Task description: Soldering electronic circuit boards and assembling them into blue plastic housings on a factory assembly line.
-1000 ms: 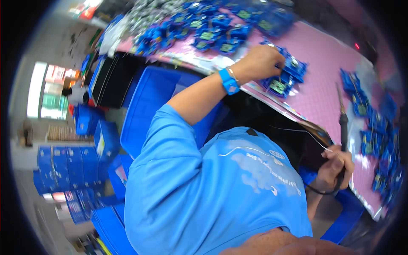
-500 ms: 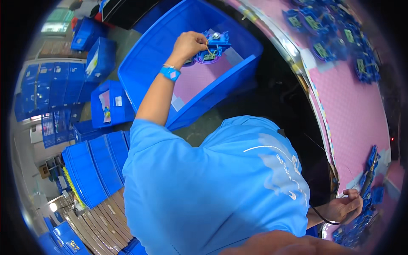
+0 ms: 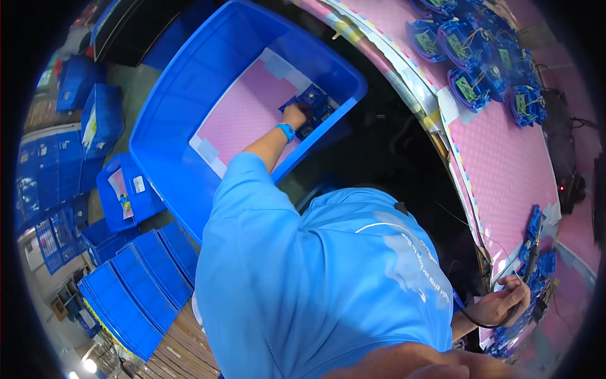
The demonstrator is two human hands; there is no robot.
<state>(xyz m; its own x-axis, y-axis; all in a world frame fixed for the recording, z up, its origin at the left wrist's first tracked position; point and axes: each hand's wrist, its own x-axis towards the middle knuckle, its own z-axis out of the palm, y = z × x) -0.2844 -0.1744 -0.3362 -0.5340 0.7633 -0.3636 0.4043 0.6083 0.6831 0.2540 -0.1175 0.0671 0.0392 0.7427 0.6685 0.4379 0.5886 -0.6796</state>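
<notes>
My left hand (image 3: 295, 115), with a light-blue band on its wrist, reaches into a large blue bin (image 3: 196, 82). It is closed at a blue plastic housing (image 3: 312, 96) in the bin's right corner; its fingertips are partly hidden. Other dark-blue parts with small circuit boards lie close beside it. At the lower right, my right hand (image 3: 505, 304) is closed around what looks like a soldering iron (image 3: 532, 260). A black cord (image 3: 475, 321) loops from that hand. Several blue parts (image 3: 541, 278) lie just beyond it on the bench.
A pink-covered workbench (image 3: 505, 170) runs down the right side. Several blue housings with green boards (image 3: 467, 88) and loose wires stand on its far end. Pink sheeting (image 3: 243, 104) lines the bin's bottom. Stacked blue crates (image 3: 136, 287) and smaller blue bins (image 3: 123, 196) stand at the left.
My left hand has moved rightward and down into the bin's corner with the wired blue housing. The view has shifted. My right hand keeps much the same pose by the bench.
</notes>
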